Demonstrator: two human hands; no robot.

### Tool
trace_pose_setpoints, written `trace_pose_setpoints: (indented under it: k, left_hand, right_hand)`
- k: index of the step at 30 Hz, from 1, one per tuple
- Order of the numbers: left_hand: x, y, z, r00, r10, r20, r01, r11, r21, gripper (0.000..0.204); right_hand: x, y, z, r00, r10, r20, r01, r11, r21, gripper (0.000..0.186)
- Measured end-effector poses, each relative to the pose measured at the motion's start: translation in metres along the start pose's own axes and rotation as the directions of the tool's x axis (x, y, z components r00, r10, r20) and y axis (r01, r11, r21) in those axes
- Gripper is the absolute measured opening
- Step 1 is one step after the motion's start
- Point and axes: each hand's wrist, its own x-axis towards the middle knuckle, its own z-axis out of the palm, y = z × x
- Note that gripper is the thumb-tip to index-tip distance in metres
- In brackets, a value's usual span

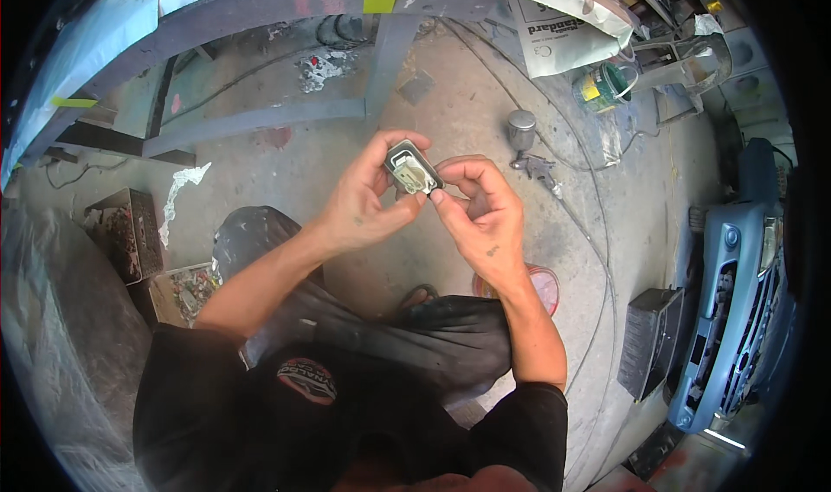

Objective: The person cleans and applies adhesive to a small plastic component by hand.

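Between my hands, in front of my chest, is a small rectangular housing with a dark rim and a pale, uneven inside facing up. My left hand is closed around its left side, the fingers along the far edge and the thumb at the near edge. At its near right corner, my right hand pinches with thumb and fingertips. The right fingers are curled, and what lies under the fingertips is hidden. I cannot make out the exact kind of part.
A spray gun with a metal cup lies on the concrete floor beside a long hose. A green bucket stands farther off. Blue bumper and black crate are right; a plastic basket is left. A grey bench frame spans the far side.
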Motion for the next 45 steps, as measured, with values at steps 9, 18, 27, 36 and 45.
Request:
trace_pose_setpoints:
  k: [9,18,27,36,45]
  left_hand:
    - [-0.001,0.0,0.001,1.0,-0.018,-0.016,0.018,1.0,0.006,0.056]
    - [0.003,-0.001,-0.001,0.995,-0.094,-0.014,0.094,0.994,-0.049,0.056]
    - [0.006,-0.003,-0.005,0.99,-0.143,0.014,0.144,0.985,-0.091,0.054]
    - [0.003,-0.009,-0.008,0.97,-0.239,0.039,0.242,0.964,-0.108,0.048]
    - [0.012,-0.026,-0.023,0.947,-0.315,0.068,0.318,0.948,-0.031,0.051]
  right_hand:
    - [0.001,0.006,0.002,1.0,-0.003,0.005,0.003,1.0,-0.011,0.024]
    - [0.003,0.011,0.003,0.999,0.04,-0.022,-0.041,0.998,-0.049,0.021]
    - [0.006,0.016,0.001,0.995,0.097,-0.034,-0.098,0.994,-0.044,0.021]
    - [0.004,0.015,-0.002,0.981,0.186,-0.055,-0.189,0.98,-0.06,0.021]
    - [0.032,-0.067,-0.05,0.649,-0.68,-0.342,0.34,0.661,-0.669,0.01]
